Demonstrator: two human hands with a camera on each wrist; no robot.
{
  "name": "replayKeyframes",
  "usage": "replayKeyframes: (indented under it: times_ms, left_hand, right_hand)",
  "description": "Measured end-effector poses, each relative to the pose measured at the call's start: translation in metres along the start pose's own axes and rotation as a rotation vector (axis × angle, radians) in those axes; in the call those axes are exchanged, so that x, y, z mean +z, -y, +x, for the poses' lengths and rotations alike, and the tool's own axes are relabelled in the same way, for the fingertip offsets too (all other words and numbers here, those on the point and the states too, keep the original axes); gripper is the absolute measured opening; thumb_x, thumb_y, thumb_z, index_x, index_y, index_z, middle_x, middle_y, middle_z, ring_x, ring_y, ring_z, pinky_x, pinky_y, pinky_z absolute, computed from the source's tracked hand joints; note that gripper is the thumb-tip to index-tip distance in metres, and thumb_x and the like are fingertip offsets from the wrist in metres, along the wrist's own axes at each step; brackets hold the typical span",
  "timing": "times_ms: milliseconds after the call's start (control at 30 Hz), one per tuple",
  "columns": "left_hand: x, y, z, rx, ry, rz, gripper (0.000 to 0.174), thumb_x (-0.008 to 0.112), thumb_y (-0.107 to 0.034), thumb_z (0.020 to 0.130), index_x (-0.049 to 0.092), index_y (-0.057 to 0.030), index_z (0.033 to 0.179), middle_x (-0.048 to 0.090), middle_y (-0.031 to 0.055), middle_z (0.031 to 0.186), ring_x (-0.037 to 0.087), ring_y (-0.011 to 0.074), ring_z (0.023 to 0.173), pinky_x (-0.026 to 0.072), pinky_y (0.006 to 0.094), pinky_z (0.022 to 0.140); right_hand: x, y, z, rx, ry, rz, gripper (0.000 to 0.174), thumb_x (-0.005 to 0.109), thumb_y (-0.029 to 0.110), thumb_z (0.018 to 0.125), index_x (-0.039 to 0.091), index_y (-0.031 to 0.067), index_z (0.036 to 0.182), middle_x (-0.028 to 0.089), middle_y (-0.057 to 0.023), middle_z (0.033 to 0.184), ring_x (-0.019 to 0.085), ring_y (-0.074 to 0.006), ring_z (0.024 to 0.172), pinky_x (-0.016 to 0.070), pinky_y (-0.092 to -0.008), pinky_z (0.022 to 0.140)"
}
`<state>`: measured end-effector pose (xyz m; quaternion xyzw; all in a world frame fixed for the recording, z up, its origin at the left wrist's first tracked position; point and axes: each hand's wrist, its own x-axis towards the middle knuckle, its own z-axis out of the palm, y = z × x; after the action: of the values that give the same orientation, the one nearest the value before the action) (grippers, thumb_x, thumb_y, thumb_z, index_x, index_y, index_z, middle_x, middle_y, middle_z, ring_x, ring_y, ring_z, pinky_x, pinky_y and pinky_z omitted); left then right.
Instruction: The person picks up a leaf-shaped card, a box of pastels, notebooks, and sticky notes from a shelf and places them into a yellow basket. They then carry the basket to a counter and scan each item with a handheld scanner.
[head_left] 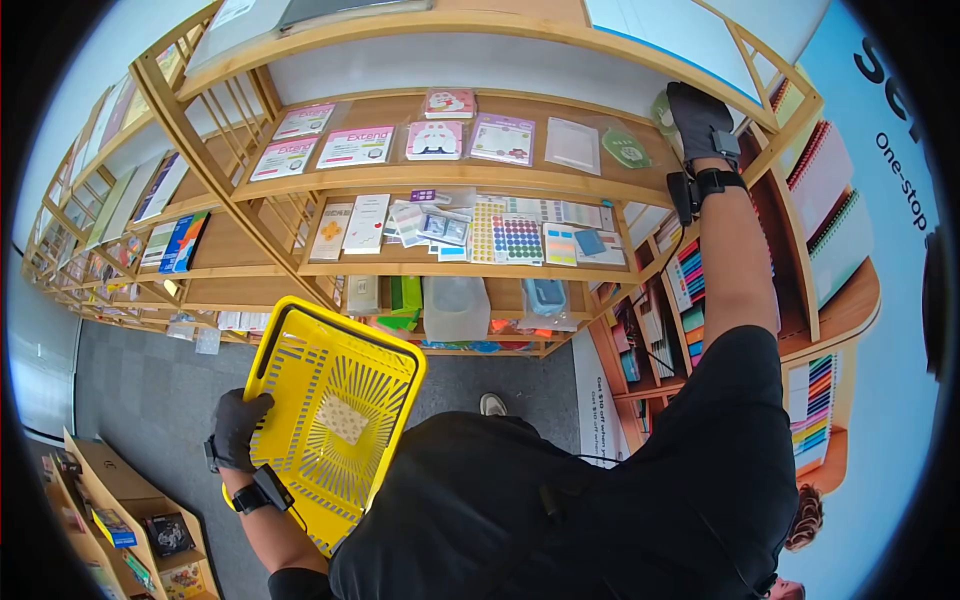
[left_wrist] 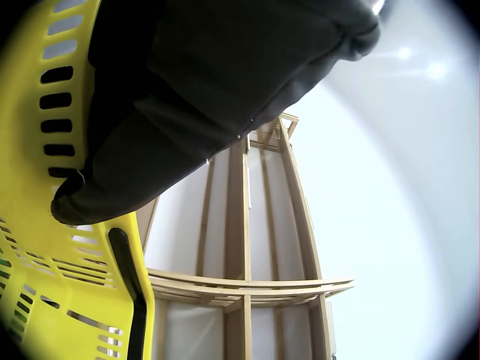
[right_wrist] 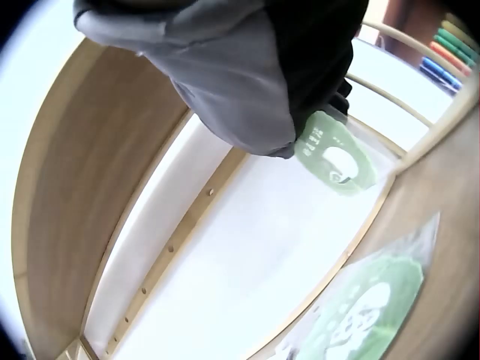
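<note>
My gloved left hand (head_left: 240,425) grips the side of a yellow shopping basket (head_left: 280,430), its thumb bent against the slotted wall in the left wrist view. Inside the basket lies a small beige patterned pack (head_left: 342,418). At the right end of the upper shelf, my gloved right hand (head_left: 700,120) holds a flat green packet (right_wrist: 315,146) in a clear sleeve, raised above the shelf board. White print shows on it, and the fingers hide part of it. A similar green packet (head_left: 626,148) lies on the shelf just left of the hand.
Packs marked Extend (head_left: 357,147), pink-and-white packs and a purple-edged pad (head_left: 503,138) lie along the same wooden shelf (head_left: 470,183). Sticker sheets (head_left: 517,237) fill the shelf beneath. Side rails bound the right end. A low display unit (head_left: 130,510) stands at lower left.
</note>
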<state>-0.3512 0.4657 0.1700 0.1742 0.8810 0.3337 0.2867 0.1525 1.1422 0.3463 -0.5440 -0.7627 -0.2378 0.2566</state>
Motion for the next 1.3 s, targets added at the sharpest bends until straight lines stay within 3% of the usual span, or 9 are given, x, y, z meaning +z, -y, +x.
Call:
replayKeyframes:
  times_ms: [100,200,500,600,767,867,1000,1133,1300]
  left_hand:
    - [0.000,0.002,-0.003,-0.017,0.000,0.008,0.037,0.077,-0.024,0.087,0.078,0.0085,0.105,0.079,0.0155,0.086,0.075,0.0213,0.069,0.0558,0.0366,0.064]
    - [0.005,0.004,-0.001,-0.028,-0.007,-0.041,0.036,0.077,-0.023,0.087,0.078,0.0089,0.104,0.079,0.0156,0.086,0.075,0.0216,0.069,0.0561,0.0368,0.064]
    - [0.006,-0.002,0.005,-0.017,0.065,-0.018,0.036,0.078,-0.019,0.089,0.075,0.0103,0.110,0.078,0.0141,0.090,0.073,0.0204,0.068,0.0560,0.0347,0.063]
    - [0.009,-0.014,-0.001,-0.025,0.070,-0.013,0.036,0.077,-0.019,0.090,0.076,0.0101,0.110,0.078,0.0134,0.089,0.073,0.0197,0.068,0.0557,0.0346,0.063]
    - [0.004,-0.005,0.007,-0.006,0.082,-0.030,0.036,0.077,-0.019,0.090,0.075,0.0104,0.110,0.078,0.0133,0.089,0.072,0.0196,0.068,0.0550,0.0345,0.063]
    - [0.003,-0.002,0.007,-0.001,0.070,-0.035,0.037,0.077,-0.022,0.088,0.077,0.0089,0.107,0.079,0.0159,0.090,0.075,0.0219,0.070,0.0550,0.0360,0.065]
    - [-0.003,0.004,0.003,-0.010,0.075,-0.077,0.037,0.076,-0.020,0.091,0.075,0.0104,0.110,0.078,0.0136,0.088,0.072,0.0196,0.067,0.0544,0.0346,0.063]
    - [-0.006,0.003,-0.001,-0.033,0.074,-0.096,0.035,0.077,-0.019,0.089,0.076,0.0098,0.109,0.079,0.0157,0.091,0.075,0.0218,0.070,0.0552,0.0348,0.065]
    - [-0.010,0.000,0.000,-0.027,0.066,-0.093,0.036,0.078,-0.020,0.089,0.076,0.0102,0.108,0.079,0.0155,0.090,0.074,0.0215,0.070,0.0553,0.0350,0.065]
  right_hand:
    - [0.001,-0.009,-0.005,0.048,0.013,-0.041,0.053,0.058,0.046,0.099,0.075,0.0002,0.120,0.074,-0.0273,0.122,0.071,-0.0444,0.113,0.0562,-0.0490,0.101]
    - [0.005,-0.012,-0.006,0.125,0.315,0.129,0.052,0.058,0.045,0.097,0.077,-0.0019,0.111,0.075,-0.0283,0.118,0.072,-0.0465,0.109,0.0562,-0.0496,0.099]
    - [0.000,0.036,-0.033,0.042,0.408,0.290,0.057,0.057,0.050,0.096,0.078,-0.0023,0.105,0.077,-0.0270,0.108,0.075,-0.0410,0.095,0.0587,-0.0434,0.089]
    - [-0.025,0.069,-0.042,-0.062,0.444,0.227,0.057,0.054,0.050,0.100,0.080,-0.0008,0.105,0.076,-0.0274,0.112,0.073,-0.0423,0.105,0.0556,-0.0478,0.098]
    - [-0.033,0.090,-0.041,-0.236,0.498,0.170,0.055,0.056,0.048,0.102,0.080,-0.0011,0.106,0.077,-0.0276,0.104,0.076,-0.0370,0.102,0.0584,-0.0447,0.091]
    - [-0.038,0.091,-0.038,0.130,0.593,0.538,0.055,0.063,0.047,0.099,0.074,-0.0066,0.094,0.071,-0.0183,0.078,0.071,-0.0274,0.064,0.0575,-0.0384,0.069]
    - [-0.055,0.082,-0.053,0.357,0.620,0.934,0.051,0.068,0.045,0.100,0.074,-0.0049,0.099,0.070,-0.0130,0.084,0.070,-0.0227,0.070,0.0571,-0.0375,0.070]
    - [-0.069,0.109,-0.082,0.323,0.634,1.303,0.044,0.073,0.042,0.100,0.073,-0.0014,0.109,0.071,-0.0085,0.096,0.069,-0.0195,0.083,0.0567,-0.0366,0.074]
    - [-0.064,0.128,-0.080,0.379,0.684,1.415,0.045,0.075,0.040,0.100,0.071,-0.0005,0.117,0.070,-0.0074,0.104,0.067,-0.0172,0.090,0.0560,-0.0348,0.080]
